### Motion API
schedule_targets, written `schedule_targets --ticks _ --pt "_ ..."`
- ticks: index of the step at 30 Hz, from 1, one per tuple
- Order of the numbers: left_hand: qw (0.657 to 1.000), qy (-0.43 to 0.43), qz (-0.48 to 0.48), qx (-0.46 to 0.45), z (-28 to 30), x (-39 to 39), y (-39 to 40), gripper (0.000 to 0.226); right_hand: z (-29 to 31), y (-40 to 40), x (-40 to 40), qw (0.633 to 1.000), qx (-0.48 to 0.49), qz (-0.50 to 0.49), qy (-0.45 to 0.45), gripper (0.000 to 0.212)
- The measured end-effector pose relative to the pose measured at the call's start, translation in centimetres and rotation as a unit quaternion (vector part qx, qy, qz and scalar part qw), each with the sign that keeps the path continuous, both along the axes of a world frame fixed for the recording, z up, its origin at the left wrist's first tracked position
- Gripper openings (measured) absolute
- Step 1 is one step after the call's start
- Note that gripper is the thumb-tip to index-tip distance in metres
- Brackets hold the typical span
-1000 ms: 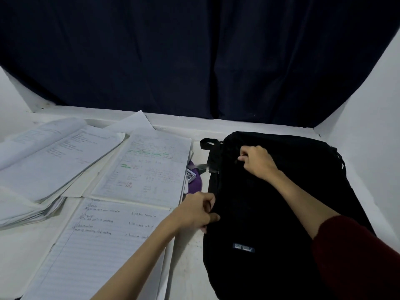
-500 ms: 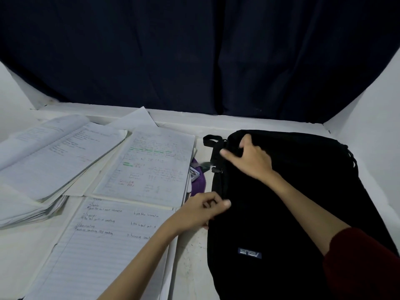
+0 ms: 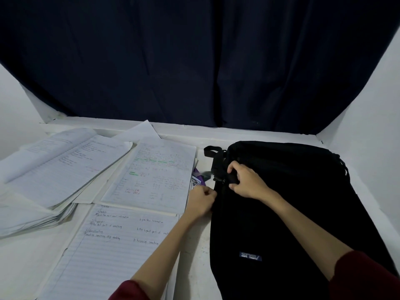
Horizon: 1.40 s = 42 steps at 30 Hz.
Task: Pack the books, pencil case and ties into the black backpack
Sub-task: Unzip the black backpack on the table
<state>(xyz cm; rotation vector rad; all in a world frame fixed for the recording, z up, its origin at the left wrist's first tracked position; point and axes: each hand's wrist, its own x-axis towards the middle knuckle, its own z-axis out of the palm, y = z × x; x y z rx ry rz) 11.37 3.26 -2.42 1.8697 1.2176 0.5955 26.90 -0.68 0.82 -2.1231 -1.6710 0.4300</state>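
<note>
The black backpack (image 3: 292, 213) lies flat on the white table, its top toward the curtain. My right hand (image 3: 246, 182) grips the fabric near the top left corner, beside the carry strap (image 3: 213, 151). My left hand (image 3: 201, 202) is curled at the bag's left edge and seems to pinch something small there; what it pinches is hidden. Several open notebooks (image 3: 151, 176) lie spread to the left. A purple object (image 3: 200, 177) peeks out between the notebooks and the bag.
A thick open book (image 3: 54, 169) sits on a paper stack at far left. A lined notebook (image 3: 112, 247) lies close to me. A dark curtain (image 3: 194, 61) hangs behind the table; white walls close in on both sides.
My right hand has gone from flat on the bag's top to curled around the fabric near the strap. My left hand has moved up along the bag's left edge.
</note>
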Motion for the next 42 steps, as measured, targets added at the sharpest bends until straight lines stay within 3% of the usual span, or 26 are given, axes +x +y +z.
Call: schedule_targets --ticks 3,6,13,17,24,28,30,32,35,38,42 --pt "0.989 -0.091 0.004 -0.120 -0.4 -0.6 0.5 0.050 0.8 0.8 -0.7 0.991 0.041 0.040 -0.124 0.034" --pt "0.969 -0.136 -0.008 -0.205 -0.3 -0.6 0.6 0.033 1.2 2.0 -1.5 0.976 0.002 0.063 -0.210 0.042" --pt "0.915 -0.248 0.019 -0.317 -1.0 -0.7 0.6 0.025 1.0 2.8 -2.6 0.981 0.094 0.050 -0.165 0.018" --pt "0.891 -0.282 0.032 -0.355 -1.6 -0.5 1.0 0.017 0.8 2.0 -2.7 0.985 0.155 0.036 -0.062 0.007" --pt "0.863 -0.301 0.053 -0.403 -2.1 0.1 1.9 0.023 1.8 -3.5 -5.1 0.976 0.164 0.143 -0.029 0.004" --pt "0.845 -0.329 0.096 -0.409 -1.6 0.3 2.4 0.026 1.9 -9.4 -7.6 0.964 0.120 0.239 -0.001 0.002" --pt "0.855 -0.330 0.105 -0.385 -0.9 0.2 2.0 0.027 1.7 -11.7 -8.0 0.955 0.135 0.264 0.007 0.003" --pt "0.875 -0.303 0.059 -0.372 0.2 -0.3 0.7 0.021 1.1 -12.9 -7.4 0.959 0.168 0.228 0.031 0.001" --pt "0.931 -0.145 -0.068 -0.327 2.4 -2.3 -2.2 0.029 -0.1 -13.6 -7.0 0.966 0.205 0.151 0.040 0.002" --pt "0.954 -0.016 -0.143 -0.263 3.6 -3.6 -5.0 0.031 -0.5 -14.3 -7.9 0.963 0.229 0.143 0.001 0.003" --pt "0.977 -0.048 -0.090 -0.187 2.8 -3.4 -5.6 0.009 -0.1 -15.5 -10.0 0.927 0.283 0.203 -0.141 0.018"
